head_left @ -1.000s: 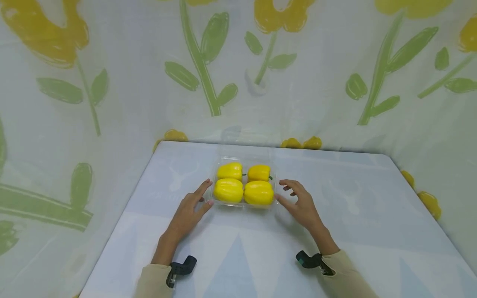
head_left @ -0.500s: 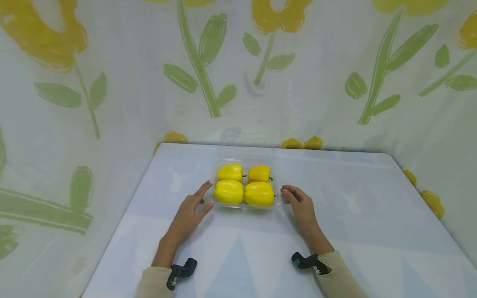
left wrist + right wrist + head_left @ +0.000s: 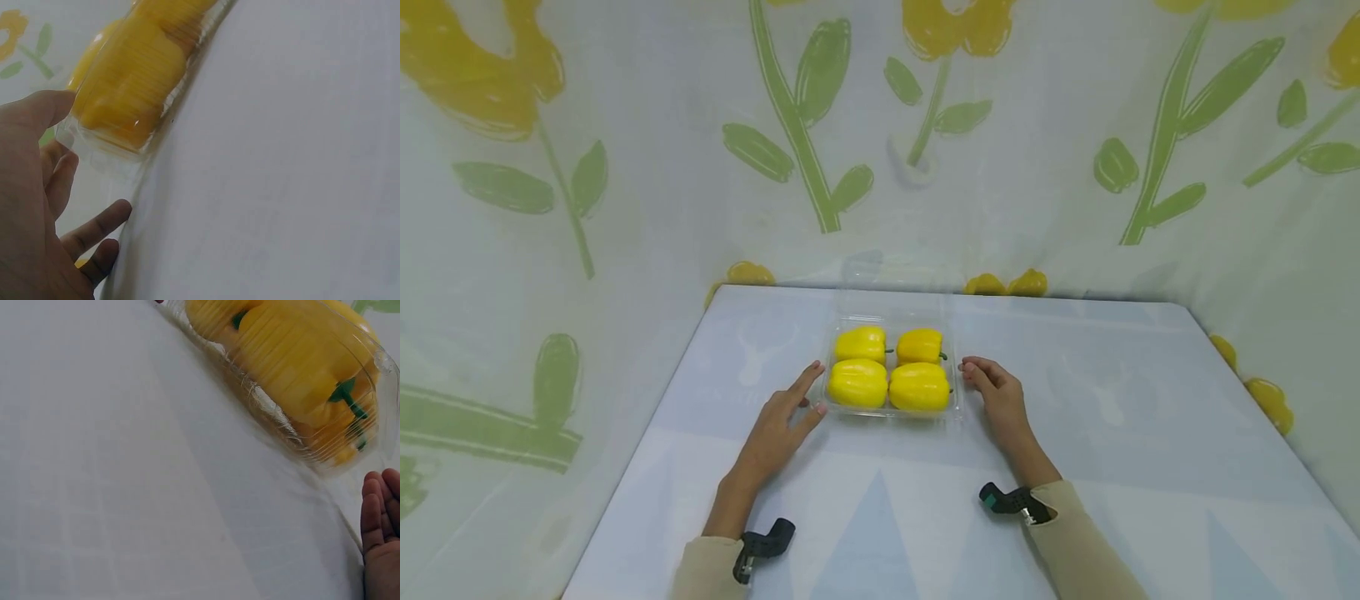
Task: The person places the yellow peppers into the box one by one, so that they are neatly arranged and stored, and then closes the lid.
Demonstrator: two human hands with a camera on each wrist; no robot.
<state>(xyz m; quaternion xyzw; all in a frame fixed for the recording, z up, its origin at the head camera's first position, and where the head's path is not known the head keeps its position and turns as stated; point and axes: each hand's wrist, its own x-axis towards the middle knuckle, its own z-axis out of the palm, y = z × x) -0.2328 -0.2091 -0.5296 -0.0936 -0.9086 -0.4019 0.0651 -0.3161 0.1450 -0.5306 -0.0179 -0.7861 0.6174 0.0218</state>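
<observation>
Several yellow bell peppers [image 3: 857, 383] lie in two rows inside a clear plastic clamshell box [image 3: 891, 413] near the far edge of the table. Its transparent lid [image 3: 895, 283] is raised at the back. My left hand [image 3: 775, 433] is at the box's left side, fingers spread, the thumb and a fingertip right at the wall. In the left wrist view the thumb overlaps the box's corner. By the right wall is my right hand [image 3: 1003, 408], fingers loosely bent and close together, holding nothing. The right wrist view shows its fingertips just short of the box's corner, near a green stem [image 3: 347, 400].
The box stands on a white table [image 3: 880, 533] with pale blue triangle prints. A white curtain [image 3: 1030, 175] with yellow flowers and green leaves hangs behind the table and at both sides. Each wrist wears a black camera mount [image 3: 767, 542].
My right hand's fingers have drawn together from a wider spread, and its forearm has swung slightly left. The left hand and the peppers stay in place; the head view shifts a little.
</observation>
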